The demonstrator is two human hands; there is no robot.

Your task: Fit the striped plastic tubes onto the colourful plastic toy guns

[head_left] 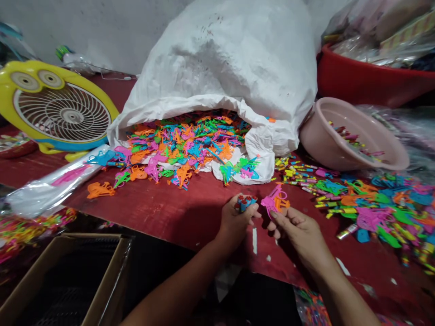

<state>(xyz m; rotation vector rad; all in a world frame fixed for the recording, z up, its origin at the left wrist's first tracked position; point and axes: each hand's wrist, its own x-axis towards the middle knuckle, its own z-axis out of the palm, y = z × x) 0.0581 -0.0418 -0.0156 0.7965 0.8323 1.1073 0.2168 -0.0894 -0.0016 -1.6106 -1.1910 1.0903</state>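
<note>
The left hand [236,219] is curled shut around a small bundle of short tubes [245,202], blue with red caps, their round ends poking up above the fingers. Just beside it, the right hand [299,231] pinches a flat pink plastic toy piece [272,202] with an orange piece [282,203] lying against it, both thin, moulded and full of cut-outs. Both hands hover over the near edge of the desk [176,213], whose top is a dull red, slightly worn sheet.

Toward the far edge slumps a large white woven sack [234,68], crinkled and rolled open at the mouth, spilling a heap of plastic toy pieces [186,145] in orange, pink, green and blue. Near the right edge lies another spread of coloured pieces [380,208] mixed with small yellow-banded tubes [295,174]. A smooth round pink bowl [322,136] tilts beside the sack, with a glossy red tub [370,81] behind it. At the left edge stand a yellow fan with a round ribbed grille [61,113] and a clear plastic bag [50,190]. A brown cardboard box [112,276] sits below the near left corner.
</note>
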